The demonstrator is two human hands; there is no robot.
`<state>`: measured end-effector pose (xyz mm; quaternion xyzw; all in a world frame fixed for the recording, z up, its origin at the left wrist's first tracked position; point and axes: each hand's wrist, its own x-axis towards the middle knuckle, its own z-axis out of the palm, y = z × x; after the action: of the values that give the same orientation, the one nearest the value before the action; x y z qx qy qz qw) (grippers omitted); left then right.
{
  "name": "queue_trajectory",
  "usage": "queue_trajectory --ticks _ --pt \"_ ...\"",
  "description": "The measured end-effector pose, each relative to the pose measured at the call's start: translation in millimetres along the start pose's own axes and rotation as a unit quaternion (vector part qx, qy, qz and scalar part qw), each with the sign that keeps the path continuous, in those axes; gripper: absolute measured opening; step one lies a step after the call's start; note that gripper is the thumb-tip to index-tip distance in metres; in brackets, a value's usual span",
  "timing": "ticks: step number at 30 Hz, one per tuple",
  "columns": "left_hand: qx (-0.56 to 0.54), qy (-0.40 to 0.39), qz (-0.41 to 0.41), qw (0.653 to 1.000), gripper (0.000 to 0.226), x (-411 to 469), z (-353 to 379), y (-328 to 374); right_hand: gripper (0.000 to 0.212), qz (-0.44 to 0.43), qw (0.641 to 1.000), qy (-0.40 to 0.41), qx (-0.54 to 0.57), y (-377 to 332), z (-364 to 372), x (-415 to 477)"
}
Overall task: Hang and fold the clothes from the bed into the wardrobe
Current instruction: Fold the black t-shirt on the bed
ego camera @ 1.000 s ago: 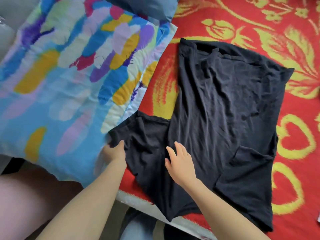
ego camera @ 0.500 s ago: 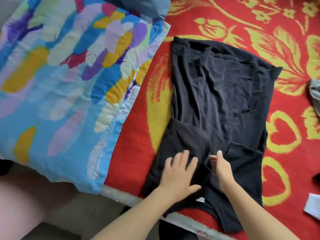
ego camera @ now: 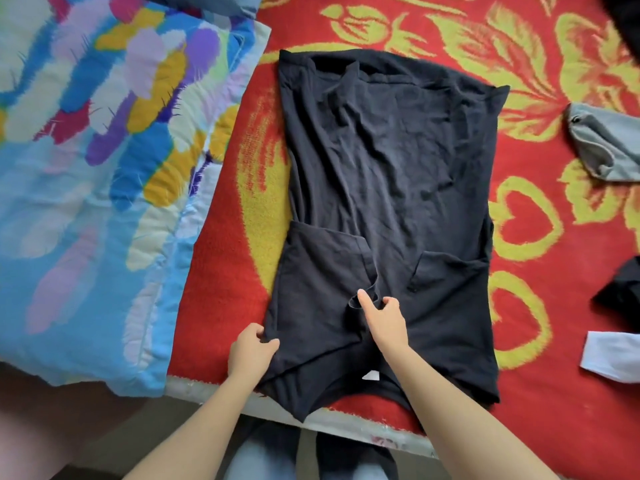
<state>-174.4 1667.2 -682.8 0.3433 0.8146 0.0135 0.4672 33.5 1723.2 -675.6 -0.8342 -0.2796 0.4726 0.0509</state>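
Nearest, at the bed's near edge: gripping the near left side of the black T-shirt (ego camera: 391,174) with the left hand (ego camera: 251,351), thumb on top, fingers curled under the cloth

Just beyond, close to the shirt's middle line: pinching a small ruck of the same fabric with the right hand (ego camera: 384,318), one finger stretched forward, the rest curled

Between the forearms, a white label (ego camera: 372,375) at the shirt's near end

Shirt spread flat and lengthwise on the red blanket (ego camera: 221,271) with its yellow hearts and flowers, both sleeves folded inward over the body, far edge wrinkled and slightly rucked

To the left, touching the blanket and overlapping its edge, a colourful quilt (ego camera: 86,150) in blue, yellow, purple and pink

To the right, apart from the shirt: a folded white cloth (ego camera: 613,355) near the edge, a dark garment (ego camera: 623,292) just behind it, then a crumpled grey garment (ego camera: 602,147) farther off

At the far left top, part of a blue pillow (ego camera: 207,1)
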Motion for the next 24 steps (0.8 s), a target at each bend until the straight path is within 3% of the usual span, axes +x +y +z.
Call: queue_trajectory --ticks 2,4,6,9,12,14,15,17,18,19,22,24 --pt "-0.084 0.002 0.000 0.997 0.018 0.4 -2.4 1.9 0.081 -0.038 0.996 0.017 -0.080 0.2 0.9 -2.6" --pt "-0.118 0.003 0.018 0.993 0.030 -0.2 -7.2 -2.1 0.059 -0.057 0.990 0.027 -0.126 4.5 1.6 -0.1" --pt "-0.121 0.012 0.040 0.992 0.030 -2.6 -12.0 -11.0 0.035 -0.024 0.995 0.060 -0.074 12.4 -0.1 4.1" --pt "-0.125 0.014 0.044 0.991 0.019 0.4 -17.6 -23.2 0.020 0.046 0.991 0.095 0.083 29.1 -4.0 3.4" --pt "-0.144 0.009 0.003 0.990 0.008 2.7 -13.3 -26.2 0.024 0.048 0.994 0.086 0.038 45.3 -2.4 -4.2" --pt "-0.162 0.005 -0.028 0.986 0.013 -0.1 -8.7 -23.9 0.036 -0.045 0.992 0.101 -0.057 45.9 -0.9 -11.4" --pt "-0.166 -0.006 -0.032 0.986 0.018 -2.2 -7.2 -23.3 0.040 -0.147 0.972 0.129 -0.127 46.0 0.8 -13.1" --pt "-0.167 -0.021 -0.030 0.985 0.024 -6.1 -4.6 -24.2 0.039 -0.353 0.871 0.168 -0.298 50.5 7.6 -14.6" --pt "-0.171 -0.021 -0.030 0.985 0.026 -6.8 -3.1 -26.6 0.034 -0.401 0.821 0.168 -0.370 55.3 10.8 -12.7" --pt "-0.168 -0.019 -0.033 0.985 0.030 -7.1 -2.0 -30.5 0.033 -0.398 0.801 0.153 -0.420 59.1 10.5 -13.0" --pt "-0.154 -0.016 -0.054 0.986 0.034 -11.4 0.2 -39.3 0.040 -0.304 0.825 0.144 -0.455 81.2 -3.8 -18.6" --pt "-0.185 -0.027 -0.080 0.979 0.025 -14.0 0.4 -43.2 0.037 -0.312 0.825 0.192 -0.429 104.5 -19.8 -19.7"
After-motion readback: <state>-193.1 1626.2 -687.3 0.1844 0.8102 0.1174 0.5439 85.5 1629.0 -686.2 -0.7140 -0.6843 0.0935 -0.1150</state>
